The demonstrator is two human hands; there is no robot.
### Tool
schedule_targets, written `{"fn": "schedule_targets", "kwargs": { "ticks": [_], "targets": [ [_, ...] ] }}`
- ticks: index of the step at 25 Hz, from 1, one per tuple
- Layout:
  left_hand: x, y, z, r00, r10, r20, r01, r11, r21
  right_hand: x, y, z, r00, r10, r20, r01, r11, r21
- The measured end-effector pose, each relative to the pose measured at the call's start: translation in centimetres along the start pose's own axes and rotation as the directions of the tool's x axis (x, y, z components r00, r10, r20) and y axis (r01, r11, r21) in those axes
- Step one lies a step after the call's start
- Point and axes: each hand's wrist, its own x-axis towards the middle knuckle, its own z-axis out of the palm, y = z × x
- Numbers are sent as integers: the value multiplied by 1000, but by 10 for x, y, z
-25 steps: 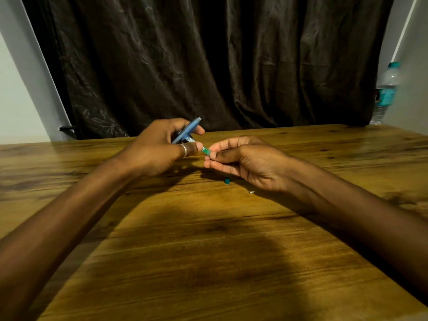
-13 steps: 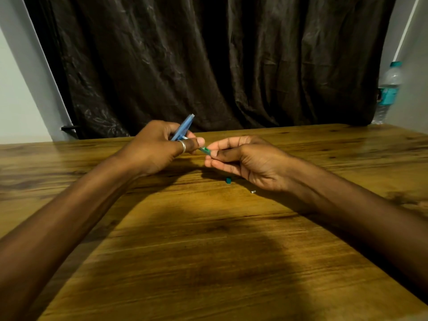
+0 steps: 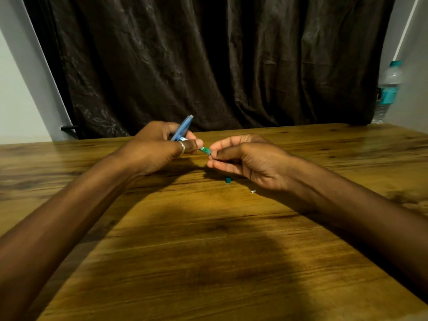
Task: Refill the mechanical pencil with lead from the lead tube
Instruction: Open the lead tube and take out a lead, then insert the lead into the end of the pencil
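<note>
My left hand, with a ring on one finger, grips a blue mechanical pencil whose free end points up and to the right. The same hand also holds a thin green lead tube, which sticks out to the right from between its fingertips. My right hand meets the tube's right end, thumb and forefinger pinched on its tip. Whether a lead is between those fingers is too small to tell. Both hands hover just above the wooden table.
A small teal cap and a tiny white piece lie on the table under my right hand. A water bottle stands at the far right corner. A dark curtain hangs behind the table.
The pencil has tipped more upright in my left hand. My right fingers, stretched out beside the tube before, have curled and pinched onto its end.
</note>
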Motion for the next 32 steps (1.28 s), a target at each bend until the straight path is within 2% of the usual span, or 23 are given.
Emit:
{"fn": "schedule_targets", "kwargs": {
  "ticks": [4,10,16,20,25,28,32],
  "targets": [
    [0,-1,0,1000,-20,21,19,998,66,0,-1,0,1000,-12,4,12,999,-39],
    [-2,-1,2,979,-64,191,46,994,100,-2,-3,1,993,-97,-73,80,975,-206],
    [2,-9,-1,974,-142,175,113,980,166,-2,-13,-4,960,-216,-180,109,875,-473],
    [4,-14,-4,968,-182,171,139,962,237,-6,-30,-16,924,-277,-262,67,795,-603],
    [2,-17,5,941,-190,280,97,945,313,-4,-37,-26,902,-302,-309,41,772,-634],
    [3,-19,9,937,-176,301,37,909,415,-3,-34,-24,924,-281,-261,45,755,-654],
    [4,-19,9,939,-154,308,-6,887,461,-2,-32,-22,923,-286,-259,69,783,-618]
  ]
}}
